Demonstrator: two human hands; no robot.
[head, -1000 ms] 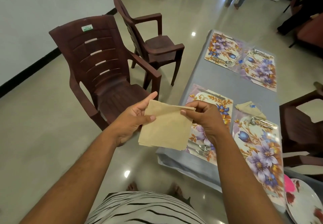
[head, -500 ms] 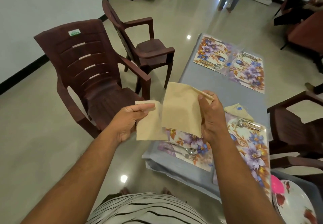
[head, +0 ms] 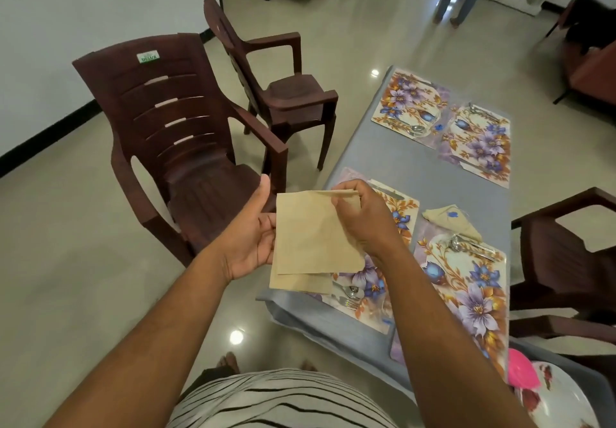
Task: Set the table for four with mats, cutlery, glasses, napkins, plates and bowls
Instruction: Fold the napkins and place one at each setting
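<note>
My right hand (head: 361, 217) pinches the top edge of a tan paper napkin (head: 313, 234) in front of my chest. A second tan napkin (head: 300, 283) hangs just behind it, its lower edge showing. My left hand (head: 251, 239) holds the napkins' left edge with its fingertips hidden behind them and its thumb up. Both hands hover over the near left corner of the grey table (head: 400, 167). Several floral mats lie on it, one at the near left (head: 380, 307) and one at the near right (head: 466, 294). A spoon and fork (head: 350, 294) lie on the near left mat. A folded napkin (head: 450, 219) lies by the near right mat.
Two brown plastic chairs (head: 186, 147) (head: 286, 94) stand left of the table, and another (head: 566, 254) stands to its right. Two far mats (head: 406, 100) (head: 480, 140) carry cutlery. A floral plate (head: 560, 401) and a pink bowl (head: 523, 374) sit at the bottom right.
The two napkins, held apart half a second ago, are now together, one in front of the other. My left thumb has lifted off its napkin.
</note>
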